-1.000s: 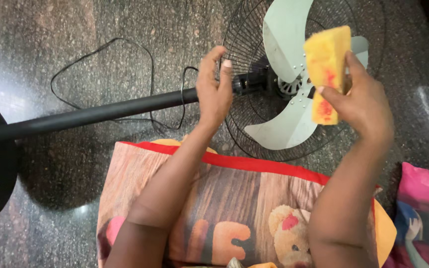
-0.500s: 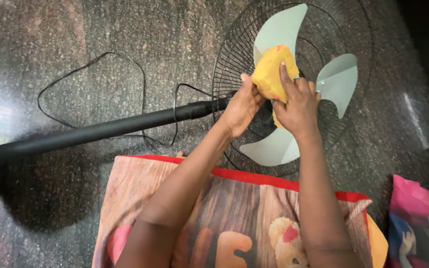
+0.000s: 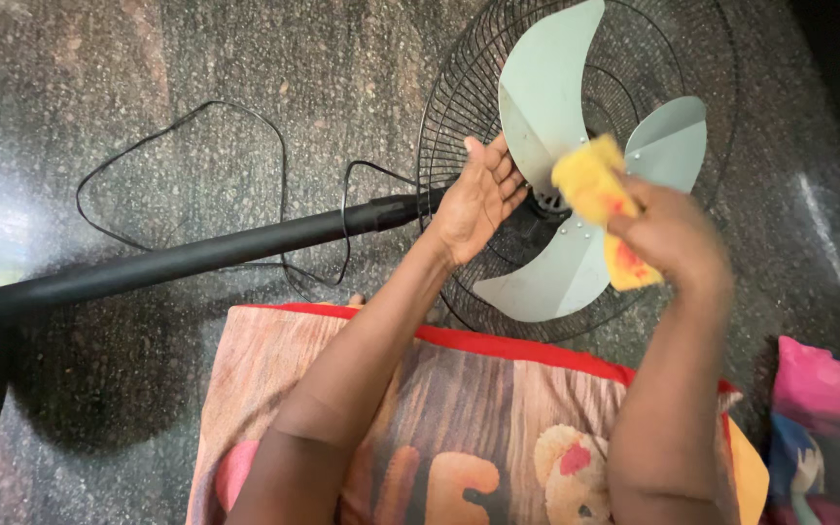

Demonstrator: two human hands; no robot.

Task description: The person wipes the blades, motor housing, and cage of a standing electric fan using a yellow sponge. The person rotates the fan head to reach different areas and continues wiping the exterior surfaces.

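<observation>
— Under both hands, what lies on the floor?

— Under both hands lies a pedestal fan [image 3: 576, 165] on its side on dark speckled stone, with its black wire grille [image 3: 439, 126] behind 3 pale grey-green blades [image 3: 546, 87].

— What is the left hand doing?

— The left hand [image 3: 478, 199] is spread open, fingers apart, its palm against the edge of the upper blade.

— And the right hand?

— The right hand [image 3: 668, 238] is closed around a yellow sponge [image 3: 590, 185] with red marks, holding it just over the hub, right of the left hand. It is blurred, so I cannot tell whether the sponge touches a blade.

— Anything else nearby?

— A black pole [image 3: 187, 258] and a looped black cord [image 3: 274, 165] run left of the left hand. A printed cloth [image 3: 459, 389] with a red border lies beneath the forearms.
</observation>
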